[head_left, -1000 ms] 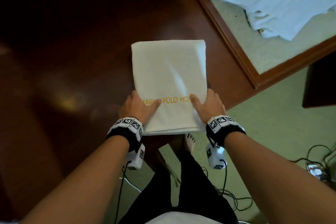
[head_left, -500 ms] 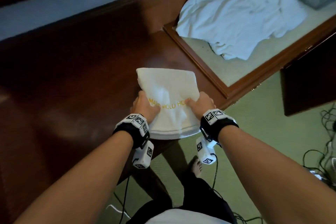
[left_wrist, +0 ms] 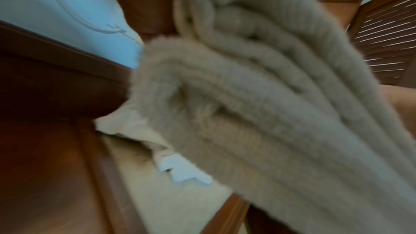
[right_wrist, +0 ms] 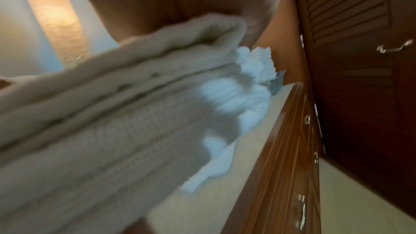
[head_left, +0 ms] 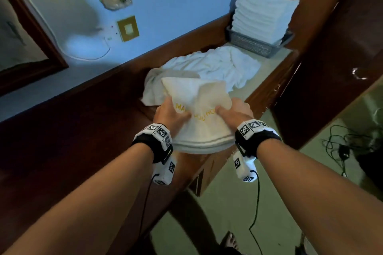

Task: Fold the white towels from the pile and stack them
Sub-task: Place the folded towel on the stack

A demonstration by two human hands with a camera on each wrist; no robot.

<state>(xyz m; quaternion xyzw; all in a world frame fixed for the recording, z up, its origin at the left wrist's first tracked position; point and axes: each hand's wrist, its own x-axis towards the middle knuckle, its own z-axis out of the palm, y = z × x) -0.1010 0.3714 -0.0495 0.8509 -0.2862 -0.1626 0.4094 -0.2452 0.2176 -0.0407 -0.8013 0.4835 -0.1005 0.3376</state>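
Folded towel (head_left: 199, 114), soft and floppy at centre frame, sags between both hands, left hand (head_left: 170, 116) and right hand (head_left: 234, 112) pinching its near corners, so supporting it from beneath seems wise.

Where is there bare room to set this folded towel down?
Bare dark wooden tabletop lies left of the left hand. The pale inset surface ahead is crowded by the loose white towel pile; the grey mesh basket already holds the stack of folded white towels.
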